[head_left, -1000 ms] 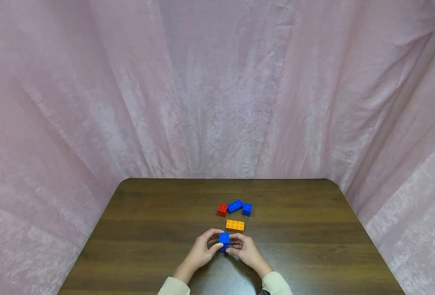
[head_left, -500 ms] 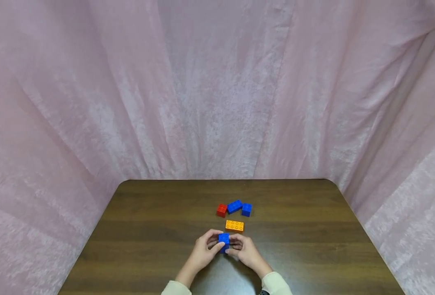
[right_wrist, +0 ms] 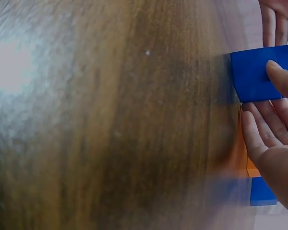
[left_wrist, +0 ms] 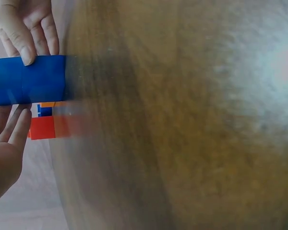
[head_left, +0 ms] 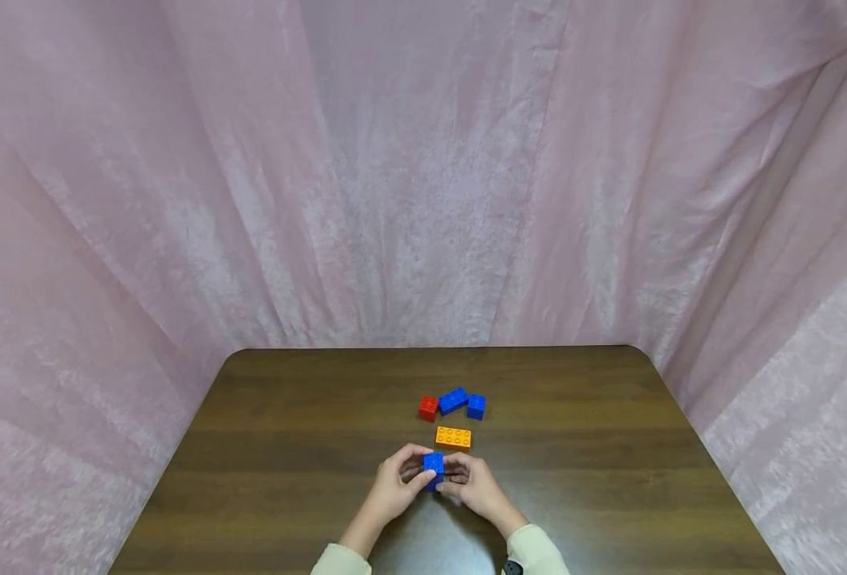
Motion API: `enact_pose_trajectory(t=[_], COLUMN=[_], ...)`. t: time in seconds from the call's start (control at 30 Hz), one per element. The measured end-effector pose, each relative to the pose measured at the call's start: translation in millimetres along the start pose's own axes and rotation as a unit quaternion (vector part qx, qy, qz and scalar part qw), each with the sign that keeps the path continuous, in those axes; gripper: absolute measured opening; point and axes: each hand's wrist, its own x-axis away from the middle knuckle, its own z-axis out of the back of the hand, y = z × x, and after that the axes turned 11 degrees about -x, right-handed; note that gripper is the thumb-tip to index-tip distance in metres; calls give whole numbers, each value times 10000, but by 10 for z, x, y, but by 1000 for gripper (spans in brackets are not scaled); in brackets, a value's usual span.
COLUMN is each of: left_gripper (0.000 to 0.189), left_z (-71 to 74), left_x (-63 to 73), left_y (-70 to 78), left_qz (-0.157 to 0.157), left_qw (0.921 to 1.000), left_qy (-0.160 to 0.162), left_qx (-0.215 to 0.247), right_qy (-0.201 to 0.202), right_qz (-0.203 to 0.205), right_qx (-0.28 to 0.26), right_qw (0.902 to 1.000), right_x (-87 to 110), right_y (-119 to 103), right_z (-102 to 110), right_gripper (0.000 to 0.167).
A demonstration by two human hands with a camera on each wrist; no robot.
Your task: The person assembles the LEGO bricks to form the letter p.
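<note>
Two blue toy building bricks [head_left: 433, 463], one on top of the other, stand upright between my hands near the table's front; a seam between them shows in both wrist views. My left hand [head_left: 392, 489] holds the stack [left_wrist: 43, 79] from the left, thumb on the near side and fingers behind. From the right, my right hand [head_left: 482, 490] grips it low, with its thumb [right_wrist: 282, 79] across the near face. Whether the bottom of the stack touches the table is hard to tell. Just beyond it lies an orange brick [head_left: 453, 437], longer than it is wide.
Farther back on the brown wooden table [head_left: 286, 447] lie a small red brick [head_left: 428, 407], a long blue brick [head_left: 453, 400] set at an angle, and a small blue brick [head_left: 476, 406]. Pink curtains [head_left: 423, 176] hang around the table.
Both hands keep their hold on the blue stack and barely move. The whole head view has shifted slightly; the loose bricks stay where they were on the table.
</note>
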Motion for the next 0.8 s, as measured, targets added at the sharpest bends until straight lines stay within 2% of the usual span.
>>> enact_pose_trajectory(t=[0.1, 0.27, 0.5, 0.67, 0.8], left_gripper=[24, 24, 25, 27, 27], left_z=[-18, -7, -4, -18, -24], left_x=[-42, -39, -14, -38, -36], left_y=[-100, -149, -156, -151, -149], left_qz=[58, 97, 214, 172, 136], left_qw=[10000, 9998, 9989, 9984, 9988], left_qy=[-39, -120, -184, -177, -112], left_qx=[-20, 130, 370, 502, 465], right_qy=[18, -32, -19, -51, -187], right_qz=[-26, -60, -5, 33, 106], right_qx=[-46, -194, -57, -173, -60], right_qw=[10000, 9998, 10000, 9998, 9998], right_x=[5, 55, 39, 28, 23], right_y=[-111, -301, -73, -13, 19], right_z=[-11, -44, -24, 24, 68], right_gripper=[30, 30, 32, 36, 39])
